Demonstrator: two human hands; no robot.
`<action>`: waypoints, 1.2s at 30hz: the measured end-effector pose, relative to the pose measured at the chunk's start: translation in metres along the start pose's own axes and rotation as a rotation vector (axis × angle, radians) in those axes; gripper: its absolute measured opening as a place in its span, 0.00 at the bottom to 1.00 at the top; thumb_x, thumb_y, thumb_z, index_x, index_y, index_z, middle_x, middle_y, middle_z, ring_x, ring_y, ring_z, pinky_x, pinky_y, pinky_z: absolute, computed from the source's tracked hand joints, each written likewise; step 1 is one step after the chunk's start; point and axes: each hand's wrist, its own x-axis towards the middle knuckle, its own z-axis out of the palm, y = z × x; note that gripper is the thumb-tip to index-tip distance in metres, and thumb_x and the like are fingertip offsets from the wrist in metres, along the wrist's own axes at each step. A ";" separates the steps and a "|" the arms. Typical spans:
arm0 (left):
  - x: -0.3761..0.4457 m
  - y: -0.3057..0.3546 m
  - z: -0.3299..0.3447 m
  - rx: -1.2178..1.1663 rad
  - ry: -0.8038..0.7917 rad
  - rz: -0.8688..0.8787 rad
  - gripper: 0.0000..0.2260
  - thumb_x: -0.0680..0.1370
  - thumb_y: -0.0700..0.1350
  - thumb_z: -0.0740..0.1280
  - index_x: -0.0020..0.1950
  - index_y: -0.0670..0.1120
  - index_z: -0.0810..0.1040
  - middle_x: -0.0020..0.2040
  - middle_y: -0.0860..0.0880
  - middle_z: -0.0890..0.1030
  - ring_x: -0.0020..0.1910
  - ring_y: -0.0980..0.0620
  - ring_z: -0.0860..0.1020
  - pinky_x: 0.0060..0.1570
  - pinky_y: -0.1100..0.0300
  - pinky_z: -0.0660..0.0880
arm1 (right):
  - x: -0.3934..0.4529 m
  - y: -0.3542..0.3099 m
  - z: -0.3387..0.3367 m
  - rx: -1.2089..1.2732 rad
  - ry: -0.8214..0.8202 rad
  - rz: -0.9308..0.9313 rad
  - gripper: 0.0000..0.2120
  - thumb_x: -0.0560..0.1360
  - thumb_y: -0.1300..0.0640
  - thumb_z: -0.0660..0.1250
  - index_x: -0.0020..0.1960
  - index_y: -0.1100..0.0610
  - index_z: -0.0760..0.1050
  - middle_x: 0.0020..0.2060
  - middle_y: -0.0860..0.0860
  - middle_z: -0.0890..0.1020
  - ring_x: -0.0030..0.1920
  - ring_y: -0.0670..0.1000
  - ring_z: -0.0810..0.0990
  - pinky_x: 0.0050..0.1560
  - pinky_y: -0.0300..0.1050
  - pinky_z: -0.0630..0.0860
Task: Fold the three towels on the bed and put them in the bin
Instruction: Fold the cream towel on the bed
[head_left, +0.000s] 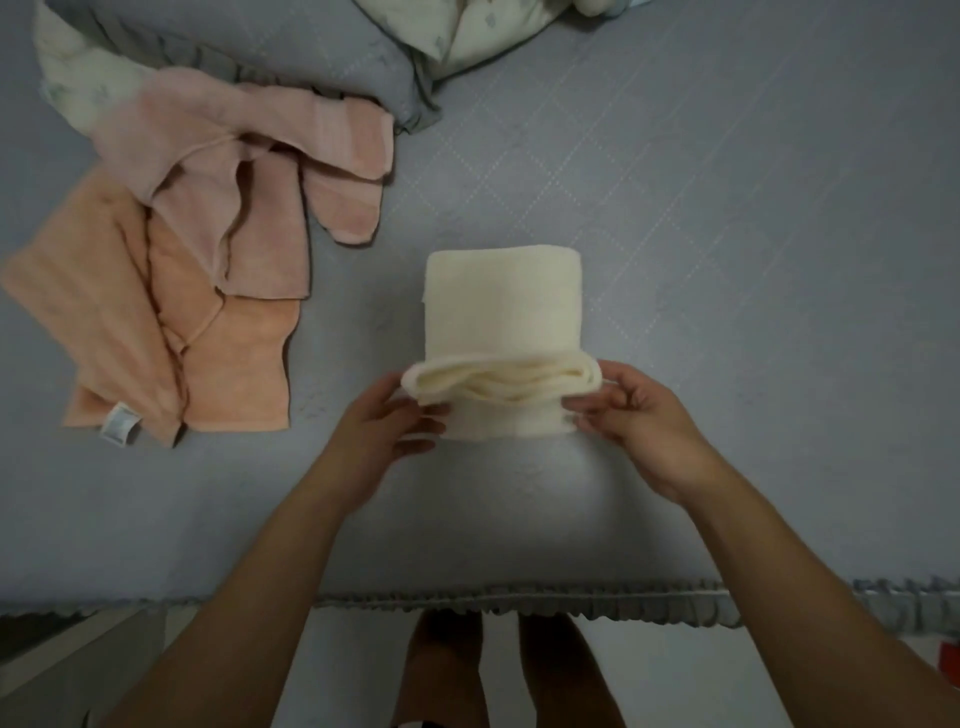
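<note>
bed: grey quilted | cream towel: folded | floor: pale

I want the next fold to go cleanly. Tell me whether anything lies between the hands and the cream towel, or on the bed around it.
Nothing visible does. The left hand and right hand already grip the cream towel at its near folded edge. The pink towel and orange towel lie unfolded, apart from it. The bin is out of view.

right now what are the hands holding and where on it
Both hold the cream towel at its near, rolled-over edge: the left hand grips the left corner, the right hand pinches the right corner. The rest lies on the bed.
</note>
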 end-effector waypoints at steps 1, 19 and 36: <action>0.013 0.006 0.001 0.063 0.009 0.021 0.11 0.78 0.39 0.66 0.57 0.51 0.78 0.47 0.46 0.85 0.43 0.48 0.82 0.41 0.55 0.80 | 0.012 -0.006 0.001 -0.093 0.025 -0.030 0.22 0.72 0.77 0.64 0.63 0.63 0.75 0.46 0.56 0.83 0.46 0.50 0.82 0.54 0.46 0.79; 0.123 0.026 -0.003 1.110 0.010 0.434 0.17 0.73 0.50 0.72 0.59 0.48 0.77 0.73 0.46 0.63 0.67 0.43 0.68 0.64 0.46 0.70 | 0.110 -0.012 0.010 -0.919 0.211 -0.367 0.11 0.76 0.53 0.66 0.57 0.48 0.73 0.58 0.46 0.70 0.39 0.48 0.76 0.48 0.49 0.77; 0.173 0.067 0.010 0.932 0.045 0.595 0.09 0.73 0.52 0.67 0.48 0.52 0.69 0.44 0.53 0.73 0.37 0.56 0.70 0.38 0.64 0.67 | 0.134 -0.051 -0.002 -1.005 0.415 -0.586 0.04 0.78 0.57 0.63 0.49 0.56 0.75 0.41 0.52 0.79 0.41 0.55 0.77 0.42 0.45 0.67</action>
